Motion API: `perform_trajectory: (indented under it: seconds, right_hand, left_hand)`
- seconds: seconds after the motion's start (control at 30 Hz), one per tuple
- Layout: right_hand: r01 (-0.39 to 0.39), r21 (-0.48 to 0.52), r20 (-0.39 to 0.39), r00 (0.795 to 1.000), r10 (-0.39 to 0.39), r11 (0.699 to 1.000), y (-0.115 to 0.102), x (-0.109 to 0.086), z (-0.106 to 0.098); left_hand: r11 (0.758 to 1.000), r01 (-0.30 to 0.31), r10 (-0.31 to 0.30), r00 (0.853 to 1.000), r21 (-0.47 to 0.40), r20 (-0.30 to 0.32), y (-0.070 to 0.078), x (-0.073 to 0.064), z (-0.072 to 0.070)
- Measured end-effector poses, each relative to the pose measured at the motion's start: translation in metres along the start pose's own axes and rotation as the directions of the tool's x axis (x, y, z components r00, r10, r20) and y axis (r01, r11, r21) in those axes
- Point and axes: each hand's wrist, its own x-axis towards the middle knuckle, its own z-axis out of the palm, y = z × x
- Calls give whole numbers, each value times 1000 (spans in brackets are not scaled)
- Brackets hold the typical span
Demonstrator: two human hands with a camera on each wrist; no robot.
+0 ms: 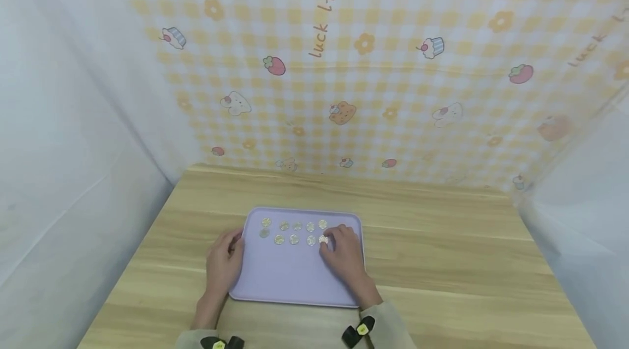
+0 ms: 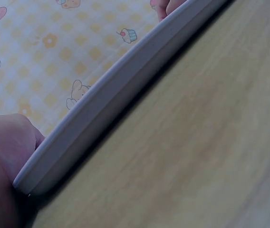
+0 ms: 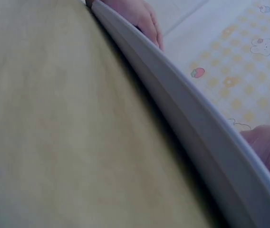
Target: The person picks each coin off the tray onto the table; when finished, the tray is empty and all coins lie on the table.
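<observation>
A pale purple tray lies on the wooden table, and several small shiny round coins are set out in two rows across its far half. My left hand holds the tray by its left edge, fingers bent at the rim; the left wrist view shows part of this hand against the tray's side. Over the tray's right part, my right hand has its thumb and index finger at either side of the coin at the right end of the nearer row. The right wrist view hides those fingertips behind the tray's rim.
The wooden table extends around the tray on all sides. Behind it hangs a yellow checked cloth with cartoon prints. White sheets hang on the left and right.
</observation>
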Motion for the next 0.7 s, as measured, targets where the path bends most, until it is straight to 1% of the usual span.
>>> perform_trajectory:
  seconds: [0.13,0.23,0.3,0.4,0.57,0.7]
  right_hand:
    - [-69,43,50,997,67,997,-1,1,0]
    - [-101,62,57,994,97,993,0,2,2]
    - [-108,73,51,993,105,991,0,1,2]
    - [-68,65,34,997,66,996,1,1,3]
    - [37,20,10,999,-37,999,2,-1,2]
    - [60,10,15,998,-60,998,2,-2,2]
  left_hand:
    - [1000,5,-5,1000,8,4,0,-1,0]
    - [1000,4,-4,1000,9,4,-1,-1,0]
    - [1000,5,-5,1000,6,4,0,-1,0]
    - [1000,11,-11,1000,6,5,0,-1,0]
    - [1000,23,-23,1000,9,11,0,-1,0]
    - [1000,25,-25,1000,12,6,1,-2,0]
